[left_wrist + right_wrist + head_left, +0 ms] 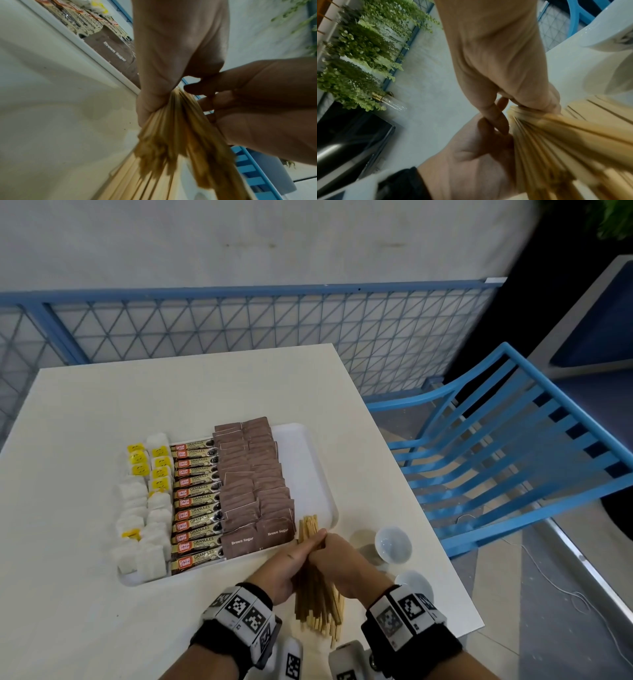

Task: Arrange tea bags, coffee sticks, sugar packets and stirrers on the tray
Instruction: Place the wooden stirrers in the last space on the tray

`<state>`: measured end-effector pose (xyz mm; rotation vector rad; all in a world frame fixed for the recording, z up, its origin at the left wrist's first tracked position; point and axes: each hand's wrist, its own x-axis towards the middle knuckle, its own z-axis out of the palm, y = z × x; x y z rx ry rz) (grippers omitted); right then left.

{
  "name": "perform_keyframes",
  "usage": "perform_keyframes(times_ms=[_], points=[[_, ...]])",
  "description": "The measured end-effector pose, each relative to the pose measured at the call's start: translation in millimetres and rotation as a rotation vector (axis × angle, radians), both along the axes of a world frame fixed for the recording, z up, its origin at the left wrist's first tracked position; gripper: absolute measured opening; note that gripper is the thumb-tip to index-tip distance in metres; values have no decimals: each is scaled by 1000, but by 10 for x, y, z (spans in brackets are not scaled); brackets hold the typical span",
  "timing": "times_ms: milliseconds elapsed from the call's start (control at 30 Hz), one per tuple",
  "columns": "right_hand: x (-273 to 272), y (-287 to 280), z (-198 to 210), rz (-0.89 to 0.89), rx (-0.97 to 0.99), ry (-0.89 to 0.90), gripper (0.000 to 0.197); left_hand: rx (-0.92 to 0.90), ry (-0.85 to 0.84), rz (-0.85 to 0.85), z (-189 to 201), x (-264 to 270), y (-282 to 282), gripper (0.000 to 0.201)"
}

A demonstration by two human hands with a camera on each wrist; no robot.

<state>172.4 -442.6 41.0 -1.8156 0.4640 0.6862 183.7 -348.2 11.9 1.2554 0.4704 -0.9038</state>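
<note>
Both hands clasp one thick bundle of wooden stirrers (317, 594) just off the near right corner of the white tray (310, 460). My left hand (291, 563) grips the bundle from the left and my right hand (337, 559) from the right; its far ends poke over the tray rim. On the tray lie rows of tea bags (145, 508), coffee sticks (197, 501) and brown sugar packets (255, 481). The tray's right strip is bare. In the wrist views the stirrers (181, 135) (556, 142) fan out between the palms.
Two small white bowls (393, 543) (414, 583) stand on the table (205, 392) right of my hands. A blue slatted chair (507, 460) is at the table's right side. A blue mesh fence (239, 320) runs behind the table.
</note>
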Motion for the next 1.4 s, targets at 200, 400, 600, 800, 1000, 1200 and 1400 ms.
perform_keyframes(times_ms=[200,400,600,800,1000,1200,1400], points=[[18,-52,117,31,174,-15,32,-37,-60,57,55,35,59,43],[47,0,98,-3,125,-112,42,84,-187,129,91,79,-5,43],[49,33,137,-176,-17,-344,52,160,-274,241,105,146,0,44],[16,61,205,-314,111,-453,21,250,-489,307,193,185,16,36],[-14,153,313,-448,221,-532,11,293,-759,388,407,132,-83,33],[41,32,243,-508,319,-241,25,339,-876,575,641,179,-53,26],[30,34,331,-343,711,153,74,382,-960,564,646,71,-65,15]])
